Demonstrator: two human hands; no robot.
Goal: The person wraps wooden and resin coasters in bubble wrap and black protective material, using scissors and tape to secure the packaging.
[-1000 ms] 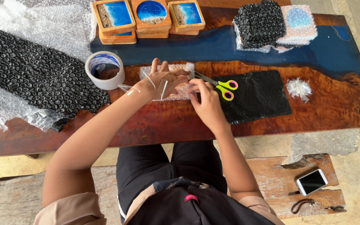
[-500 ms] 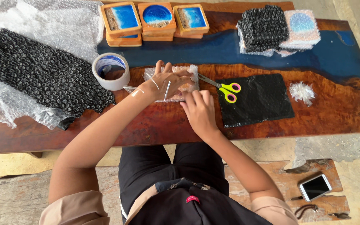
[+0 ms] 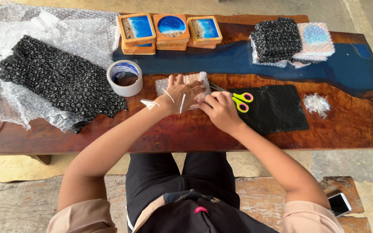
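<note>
The bubble-wrapped parcel (image 3: 186,84) lies mid-table, right of the tape roll (image 3: 124,78). The left hand (image 3: 180,91) presses it flat, fingers spread; the right hand (image 3: 221,110) pinches its near-right edge. Judged: sealing step; next calls for firm smoothing.

Head camera, single view: worn above the seated person, facing steeply down and forward. Close range; spans the whole wooden worktop (image 3: 281,142), both forearms, the lap and ground beyond. No second view for overlap.
</note>
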